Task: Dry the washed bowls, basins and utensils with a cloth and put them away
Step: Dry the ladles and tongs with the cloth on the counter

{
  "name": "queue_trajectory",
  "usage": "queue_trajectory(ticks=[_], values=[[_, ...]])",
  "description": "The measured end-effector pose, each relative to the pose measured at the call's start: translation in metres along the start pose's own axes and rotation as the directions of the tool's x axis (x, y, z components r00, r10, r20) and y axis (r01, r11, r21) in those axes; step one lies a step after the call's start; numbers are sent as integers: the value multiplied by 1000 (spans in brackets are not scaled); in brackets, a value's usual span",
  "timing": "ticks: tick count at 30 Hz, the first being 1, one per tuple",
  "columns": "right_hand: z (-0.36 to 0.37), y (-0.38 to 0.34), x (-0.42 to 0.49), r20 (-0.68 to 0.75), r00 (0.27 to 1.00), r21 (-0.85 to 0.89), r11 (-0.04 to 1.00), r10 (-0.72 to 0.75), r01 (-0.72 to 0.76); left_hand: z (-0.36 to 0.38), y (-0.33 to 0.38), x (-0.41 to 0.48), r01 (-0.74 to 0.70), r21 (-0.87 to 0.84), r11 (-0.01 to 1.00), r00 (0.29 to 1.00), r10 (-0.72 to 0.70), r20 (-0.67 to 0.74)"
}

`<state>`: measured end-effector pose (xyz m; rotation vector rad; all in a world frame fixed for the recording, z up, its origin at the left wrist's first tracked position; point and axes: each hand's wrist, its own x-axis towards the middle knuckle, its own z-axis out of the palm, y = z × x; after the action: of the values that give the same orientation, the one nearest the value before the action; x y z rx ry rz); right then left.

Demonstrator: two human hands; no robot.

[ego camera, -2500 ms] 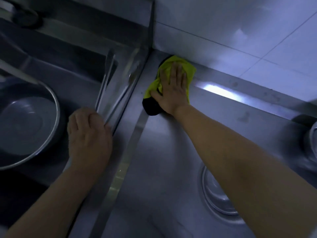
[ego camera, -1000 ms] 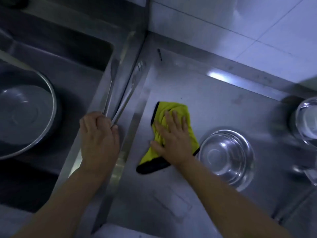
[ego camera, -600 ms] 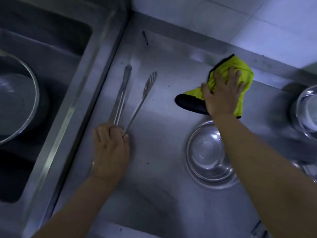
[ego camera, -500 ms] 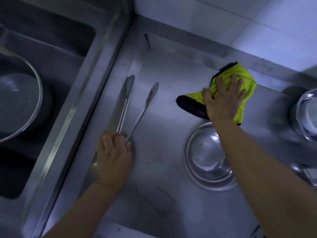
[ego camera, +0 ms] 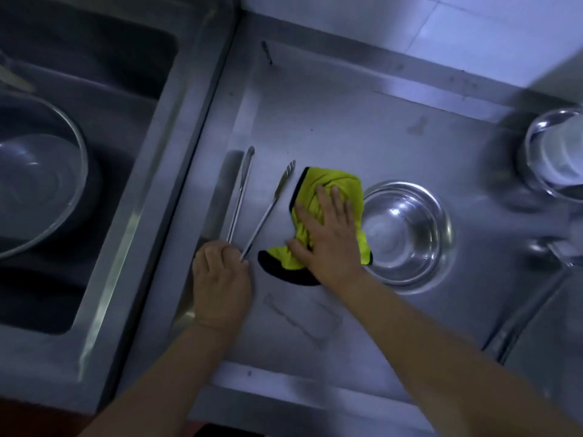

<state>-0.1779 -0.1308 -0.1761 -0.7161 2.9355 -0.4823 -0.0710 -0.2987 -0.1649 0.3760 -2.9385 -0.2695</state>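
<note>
Cloth (ego camera: 328, 184) back beside bowl rim (ego camera: 407, 183) under flat right fingers (ego camera: 325, 200); left fingers (ego camera: 217, 253) around tongs (ego camera: 240, 197).

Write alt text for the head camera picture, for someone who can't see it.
A right hand presses a yellow cloth on a steel counter while the left hand grips the ends of two long metal utensils beside it. A metal bowl stands next to the cloth; a basin sits in the sink.

The cloth (ego camera: 331, 179) was bright yellow-green, trimmed in black; bowl (ego camera: 407, 231), tongs (ego camera: 240, 193) and counter (ego camera: 347, 127) all showed plain silver-grey steel, the basin (ego camera: 38, 184) a duller grey, wall tiles (ego camera: 362, 17) pale white
</note>
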Motion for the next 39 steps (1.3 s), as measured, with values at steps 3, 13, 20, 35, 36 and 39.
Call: queue_trajectory(ticks=[3, 13, 20, 35, 36, 39], values=[[7, -26, -50, 9, 999, -32, 999, -40, 40, 4, -9, -10, -60, 34, 998, 998, 60, 18], [-14, 8, -139, 25, 998, 11, 998, -55, 55, -8, -3, -18, -85, -34, 996, 996, 86, 35], [-60, 91, -73, -98, 906, 184, 903, 411, -389, 12, 93, 8, -517, -195, 833, 831, 543, 116], [-18, 118, -26, 212, 887, 174, 877, 411, -448, 55, 158, 48, -601, -115, 791, 714, 596, 368], [-22, 123, -28, 256, 905, 204, 896, 341, -395, 55, 159, 47, -597, -120, 793, 720, 595, 357], [-34, 133, -33, 399, 907, 162, 963, 136, -216, 53, 161, 45, -601, -122, 789, 723, 603, 338]])
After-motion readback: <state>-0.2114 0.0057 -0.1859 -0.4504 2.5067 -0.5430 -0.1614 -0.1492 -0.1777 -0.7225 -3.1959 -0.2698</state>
